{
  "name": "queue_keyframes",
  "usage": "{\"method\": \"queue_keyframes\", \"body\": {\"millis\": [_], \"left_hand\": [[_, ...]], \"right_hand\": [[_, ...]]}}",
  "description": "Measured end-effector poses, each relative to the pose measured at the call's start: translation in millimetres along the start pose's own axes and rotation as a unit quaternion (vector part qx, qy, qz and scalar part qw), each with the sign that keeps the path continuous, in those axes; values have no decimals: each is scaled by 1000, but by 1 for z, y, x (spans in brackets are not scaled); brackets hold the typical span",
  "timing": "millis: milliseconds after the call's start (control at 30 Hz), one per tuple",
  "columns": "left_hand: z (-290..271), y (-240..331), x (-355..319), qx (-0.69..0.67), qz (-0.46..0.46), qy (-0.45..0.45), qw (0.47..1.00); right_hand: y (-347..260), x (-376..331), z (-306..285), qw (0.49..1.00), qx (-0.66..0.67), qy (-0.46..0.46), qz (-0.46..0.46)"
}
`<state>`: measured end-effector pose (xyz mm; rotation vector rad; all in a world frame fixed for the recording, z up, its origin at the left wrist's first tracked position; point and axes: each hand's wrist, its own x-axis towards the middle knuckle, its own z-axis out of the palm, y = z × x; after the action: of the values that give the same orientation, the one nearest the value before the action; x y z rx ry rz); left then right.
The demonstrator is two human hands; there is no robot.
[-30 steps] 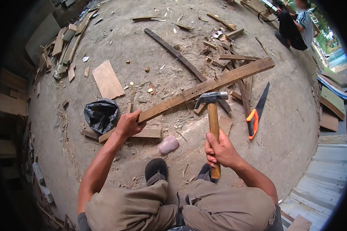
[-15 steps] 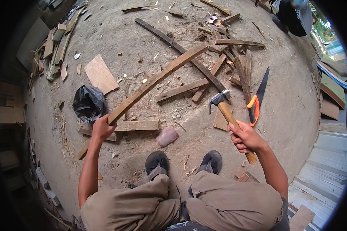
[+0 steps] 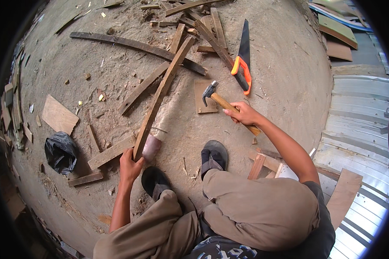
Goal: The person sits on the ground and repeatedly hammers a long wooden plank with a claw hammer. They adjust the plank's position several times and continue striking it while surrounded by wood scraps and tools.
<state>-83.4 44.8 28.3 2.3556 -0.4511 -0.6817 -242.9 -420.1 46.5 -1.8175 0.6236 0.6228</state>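
The plank [image 3: 160,97] now points steeper up the frame's centre, gripped by the left hand [image 3: 129,166]; the right hand [image 3: 243,114], shifted left, grips the hammer [image 3: 224,103] near the saw [image 3: 243,64].

The left hand [image 3: 129,166] is now gripping the plank [image 3: 160,97] at its very end, low and close to the left shoe [image 3: 154,182], where a second ago it was holding it farther from the body. The plank is swinging round: earlier it was lying nearly crosswise, its far end out to the right; now it is pointing almost straight away, far end among the scrap wood [image 3: 194,19] at the top. The right hand [image 3: 243,114] is moving outward and up with the hammer [image 3: 229,105], away from the knees; the hammer head, earlier right at the plank, is now hanging well apart from it, over a small square board [image 3: 199,108] near the saw [image 3: 243,60].
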Motion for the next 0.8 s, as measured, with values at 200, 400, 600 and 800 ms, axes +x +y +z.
{"method": "queue_keyframes", "body": {"millis": [200, 400, 600, 800], "left_hand": [[7, 6, 4, -24, -12, -26, 999], [17, -10, -2, -27, 4, -15, 1000], [17, -1, -2, -11, 18, -7, 1000], [25, -21, -7, 17, 45, 9, 999]], "right_hand": [[31, -4, 22, 947, -176, 215, -160], [22, -15, 32, 878, -303, 228, -292], [33, -19, 51, 908, -351, 30, -226], [49, -19, 56, 920, -348, 14, -179]]}}
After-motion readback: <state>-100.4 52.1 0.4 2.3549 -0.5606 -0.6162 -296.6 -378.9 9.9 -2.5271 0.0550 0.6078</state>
